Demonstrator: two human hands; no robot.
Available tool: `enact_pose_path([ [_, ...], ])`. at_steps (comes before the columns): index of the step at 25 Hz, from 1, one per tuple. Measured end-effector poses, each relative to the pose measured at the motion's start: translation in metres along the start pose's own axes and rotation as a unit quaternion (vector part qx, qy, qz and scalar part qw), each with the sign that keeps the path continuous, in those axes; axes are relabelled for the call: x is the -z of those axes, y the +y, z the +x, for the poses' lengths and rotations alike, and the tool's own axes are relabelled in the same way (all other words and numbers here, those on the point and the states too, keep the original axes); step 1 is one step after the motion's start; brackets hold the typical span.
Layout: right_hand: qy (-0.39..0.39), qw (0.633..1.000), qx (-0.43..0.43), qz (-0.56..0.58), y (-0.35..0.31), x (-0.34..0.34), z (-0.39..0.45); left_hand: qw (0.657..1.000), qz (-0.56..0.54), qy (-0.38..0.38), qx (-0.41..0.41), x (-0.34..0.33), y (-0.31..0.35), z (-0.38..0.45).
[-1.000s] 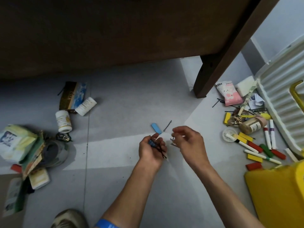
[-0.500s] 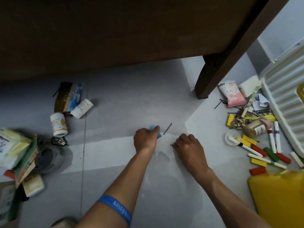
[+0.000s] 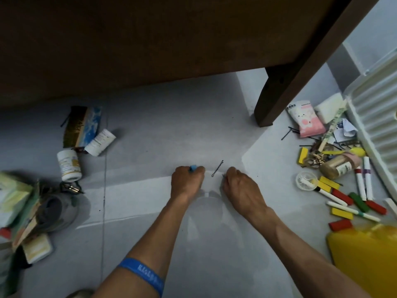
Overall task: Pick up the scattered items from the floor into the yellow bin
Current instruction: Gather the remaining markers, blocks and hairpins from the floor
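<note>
My left hand [image 3: 187,179] rests low on the grey floor with its fingers closed over a small blue block [image 3: 192,168]; only the block's tip shows. My right hand [image 3: 240,183] is down on the floor beside it, fingertips pinched on thin dark hairpins [image 3: 223,175] that barely show. One black hairpin [image 3: 217,168] lies loose on the floor between the two hands. The yellow bin [image 3: 365,257] sits at the lower right, partly out of frame.
A wooden table leg [image 3: 277,93] stands behind my right hand. Markers, coloured blocks [image 3: 341,212], a jar [image 3: 337,166] and a pink packet [image 3: 306,121] lie at the right by a white ribbed tray [image 3: 378,117]. Bottles [image 3: 68,165], boxes and packets crowd the left.
Both hands have dropped from in front of me to the floor and spread apart. The left hand has reached forward and closed over the blue block; the right has come down beside the loose hairpin.
</note>
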State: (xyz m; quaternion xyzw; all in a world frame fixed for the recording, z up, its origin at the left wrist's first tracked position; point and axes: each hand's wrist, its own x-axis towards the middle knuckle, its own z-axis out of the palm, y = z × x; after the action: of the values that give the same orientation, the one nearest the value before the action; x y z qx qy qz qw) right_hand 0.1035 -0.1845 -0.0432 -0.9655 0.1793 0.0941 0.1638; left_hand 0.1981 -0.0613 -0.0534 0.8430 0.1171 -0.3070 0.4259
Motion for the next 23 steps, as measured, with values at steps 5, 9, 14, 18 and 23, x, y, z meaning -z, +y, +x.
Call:
enact_pose_path([
  [5,0.01,0.997,0.03,0.068,0.001,0.004,0.029,0.959,-0.238,-0.091,0.126,0.001,-0.01,-0.015],
  [9,0.027,0.999,0.025,-0.025,-0.003,0.004,0.022,0.935,-0.306,-0.12,0.135,0.0,-0.014,-0.024],
  [14,0.013,0.998,-0.06,0.007,-0.002,0.0,0.008,0.91,-0.368,-0.135,0.137,-0.001,-0.009,-0.033],
  [18,0.055,0.969,-0.163,0.177,0.027,0.002,-0.03,0.881,-0.426,-0.135,0.157,-0.007,-0.007,-0.038],
  [23,0.014,0.982,-0.136,0.131,0.015,-0.01,-0.049,0.882,-0.419,-0.142,0.16,-0.014,-0.01,-0.053],
])
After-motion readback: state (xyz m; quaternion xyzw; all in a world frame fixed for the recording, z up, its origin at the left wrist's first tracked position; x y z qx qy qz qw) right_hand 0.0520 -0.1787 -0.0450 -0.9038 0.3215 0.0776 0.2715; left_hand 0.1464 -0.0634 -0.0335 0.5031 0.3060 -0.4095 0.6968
